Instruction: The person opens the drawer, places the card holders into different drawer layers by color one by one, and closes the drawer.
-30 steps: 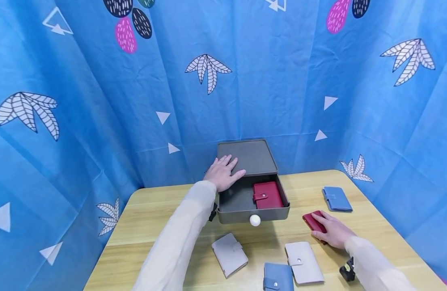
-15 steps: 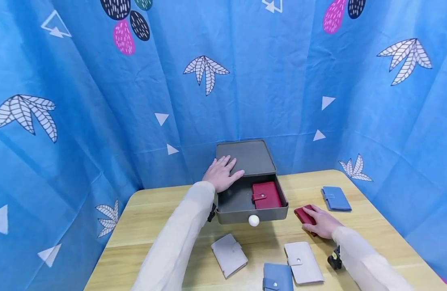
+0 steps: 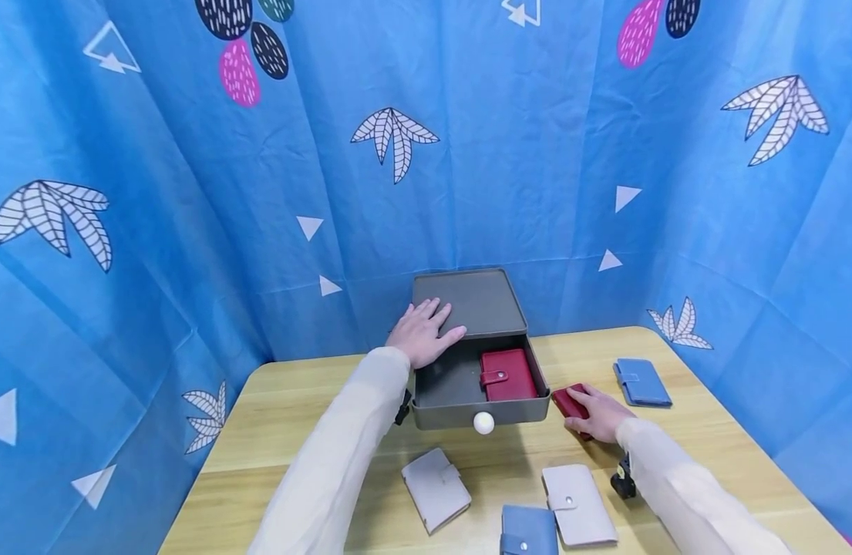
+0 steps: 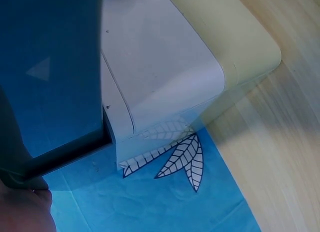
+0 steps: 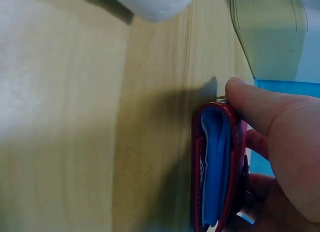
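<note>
In the head view, a dark grey rectangular box (image 3: 470, 308) stood at the back of a pale wooden table (image 3: 280, 432), its drawer (image 3: 439, 417) pulled out by a round white knob (image 3: 484, 422). A red leather-look wallet with a snap strap (image 3: 514, 374) lay in the drawer's right half. The left hand (image 3: 422, 331) rested on the box's top with fingers spread, thumb out to the side. The right hand (image 3: 602, 416) gripped a second red wallet (image 3: 566, 404) just beside the drawer's front right corner, outside it. Around lay a blue wallet (image 3: 644, 382) at the far right, a light grey wallet (image 3: 436, 489) before the drawer, and a nearer blue wallet (image 3: 530, 532) touching an off-white wallet (image 3: 584, 505).

In the left wrist view, only a bit of that hand showed; its grip could not be told there.

In the right wrist view, thumb and fingers pinched the second red wallet, blue inner leaves visible between its covers; whether it touched the table was unclear.
</note>
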### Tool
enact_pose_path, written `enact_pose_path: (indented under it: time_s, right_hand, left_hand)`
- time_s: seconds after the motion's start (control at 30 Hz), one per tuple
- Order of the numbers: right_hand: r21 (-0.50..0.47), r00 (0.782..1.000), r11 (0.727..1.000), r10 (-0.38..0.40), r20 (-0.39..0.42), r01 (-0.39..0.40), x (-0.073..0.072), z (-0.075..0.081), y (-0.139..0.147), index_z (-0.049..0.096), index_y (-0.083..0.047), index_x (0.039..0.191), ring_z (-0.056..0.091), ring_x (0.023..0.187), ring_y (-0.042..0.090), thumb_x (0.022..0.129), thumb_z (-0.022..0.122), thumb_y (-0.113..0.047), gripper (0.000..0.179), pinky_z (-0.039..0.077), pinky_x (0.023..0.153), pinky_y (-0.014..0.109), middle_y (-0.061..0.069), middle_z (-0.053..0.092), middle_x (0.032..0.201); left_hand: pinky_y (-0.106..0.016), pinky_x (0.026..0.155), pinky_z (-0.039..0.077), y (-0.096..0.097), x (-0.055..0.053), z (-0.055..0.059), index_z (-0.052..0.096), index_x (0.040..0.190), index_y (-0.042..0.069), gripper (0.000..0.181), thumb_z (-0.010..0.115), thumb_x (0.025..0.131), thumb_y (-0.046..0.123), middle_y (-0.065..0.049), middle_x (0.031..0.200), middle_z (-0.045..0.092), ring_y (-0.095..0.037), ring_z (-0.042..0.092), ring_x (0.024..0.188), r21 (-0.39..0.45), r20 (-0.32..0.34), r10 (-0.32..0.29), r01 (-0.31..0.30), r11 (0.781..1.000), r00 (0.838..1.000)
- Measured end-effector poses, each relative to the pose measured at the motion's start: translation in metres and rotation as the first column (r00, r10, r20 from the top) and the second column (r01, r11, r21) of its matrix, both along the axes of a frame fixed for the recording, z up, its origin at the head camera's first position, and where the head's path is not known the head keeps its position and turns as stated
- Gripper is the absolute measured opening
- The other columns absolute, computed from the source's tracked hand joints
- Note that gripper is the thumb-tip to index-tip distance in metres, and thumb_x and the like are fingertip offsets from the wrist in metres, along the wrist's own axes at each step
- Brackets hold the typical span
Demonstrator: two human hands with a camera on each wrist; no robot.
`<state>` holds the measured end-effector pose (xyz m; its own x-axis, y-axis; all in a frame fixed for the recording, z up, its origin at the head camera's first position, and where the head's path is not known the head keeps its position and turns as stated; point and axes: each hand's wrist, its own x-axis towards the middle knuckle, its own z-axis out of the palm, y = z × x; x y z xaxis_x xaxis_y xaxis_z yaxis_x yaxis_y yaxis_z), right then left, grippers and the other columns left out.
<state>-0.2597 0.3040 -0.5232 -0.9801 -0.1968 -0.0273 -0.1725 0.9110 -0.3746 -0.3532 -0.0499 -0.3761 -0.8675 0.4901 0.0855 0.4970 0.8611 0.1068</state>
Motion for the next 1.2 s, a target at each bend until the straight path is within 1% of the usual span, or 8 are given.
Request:
enact_pose_path:
  time_s: [0.2, 0.43, 0.6, 0.7, 0.9, 1.1, 1.2]
  right_hand:
    - [0.02, 1.0, 1.0, 0.019, 0.009, -0.019, -0.009, 0.003, -0.002, 0.044, 0.004, 0.14, 0.05, 0.114, 0.051, 0.088, 0.069, -0.036, 0.07, 0.043, 0.091, 0.058, 0.036, 0.036, 0.14]
    - [0.02, 0.999, 1.0, -0.016, 0.047, 0.015, -0.016, 0.006, -0.009, 0.041, 0.001, 0.144, 0.044, 0.12, 0.053, 0.089, 0.067, -0.039, 0.072, 0.041, 0.095, 0.059, 0.034, 0.031, 0.145]
    - [0.006, 1.0, 1.0, 0.002, -0.001, -0.002, -0.019, 0.002, -0.011, 0.042, 0.002, 0.142, 0.043, 0.121, 0.055, 0.089, 0.067, -0.037, 0.071, 0.04, 0.095, 0.06, 0.035, 0.033, 0.143]
    - [0.002, 1.0, 1.0, 0.012, -0.027, -0.012, -0.019, -0.001, -0.012, 0.042, 0.002, 0.142, 0.042, 0.121, 0.056, 0.09, 0.066, -0.037, 0.07, 0.04, 0.095, 0.06, 0.035, 0.034, 0.142]
    - [-0.042, 0.999, 0.999, -0.008, -0.044, 0.006, -0.016, -0.001, -0.01, 0.041, 0.001, 0.143, 0.038, 0.123, 0.057, 0.091, 0.064, -0.037, 0.068, 0.038, 0.095, 0.062, 0.034, 0.034, 0.143]
    - [-0.077, 0.998, 0.997, 0.0, -0.067, -0.005, -0.011, -0.005, 0.003, 0.043, 0.002, 0.142, 0.04, 0.122, 0.056, 0.091, 0.065, -0.038, 0.068, 0.04, 0.095, 0.061, 0.033, 0.035, 0.142]
    - [-0.093, 0.997, 0.996, 0.004, -0.081, -0.011, -0.012, -0.008, 0.006, 0.042, 0.002, 0.142, 0.04, 0.121, 0.057, 0.091, 0.064, -0.04, 0.069, 0.04, 0.094, 0.061, 0.034, 0.036, 0.142]
  left_hand:
    - [-0.042, 0.118, 0.004, 0.0, -0.002, 0.001, 0.023, 0.154, 0.022, 0.084, 0.017, 0.09, 0.076, -0.005, 0.16, 0.017, -0.022, 0.009, 0.147, -0.001, -0.005, 0.002, -0.002, 1.0, 1.0]
    - [-0.041, 0.118, 0.003, -0.001, -0.004, 0.009, 0.022, 0.154, 0.022, 0.084, 0.016, 0.09, 0.076, -0.004, 0.16, 0.015, -0.021, 0.008, 0.147, -0.014, -0.002, 0.009, -0.009, 1.0, 1.0]
    - [-0.042, 0.118, 0.003, -0.004, -0.005, 0.012, 0.022, 0.154, 0.022, 0.083, 0.017, 0.09, 0.075, -0.005, 0.16, 0.015, -0.021, 0.008, 0.147, -0.022, -0.006, 0.004, -0.004, 1.0, 1.0]
    - [-0.042, 0.118, 0.003, -0.005, -0.007, 0.011, 0.021, 0.154, 0.021, 0.083, 0.017, 0.091, 0.075, -0.005, 0.16, 0.014, -0.021, 0.007, 0.147, -0.026, 0.0, -0.005, 0.005, 1.0, 1.0]
    - [-0.043, 0.118, 0.003, -0.005, -0.008, 0.007, 0.023, 0.154, 0.022, 0.083, 0.017, 0.091, 0.075, -0.005, 0.16, 0.016, -0.022, 0.008, 0.147, -0.013, -0.014, -0.003, 0.003, 1.0, 1.0]
    - [-0.042, 0.118, 0.003, 0.001, -0.006, 0.001, 0.021, 0.154, 0.022, 0.085, 0.015, 0.09, 0.077, -0.004, 0.16, 0.014, -0.021, 0.007, 0.147, -0.016, 0.008, -0.005, 0.005, 1.0, 1.0]
    - [-0.041, 0.118, 0.001, 0.0, -0.007, -0.001, 0.021, 0.154, 0.023, 0.085, 0.014, 0.089, 0.077, -0.004, 0.161, 0.013, -0.021, 0.006, 0.147, -0.013, 0.008, -0.003, 0.003, 1.0, 1.0]
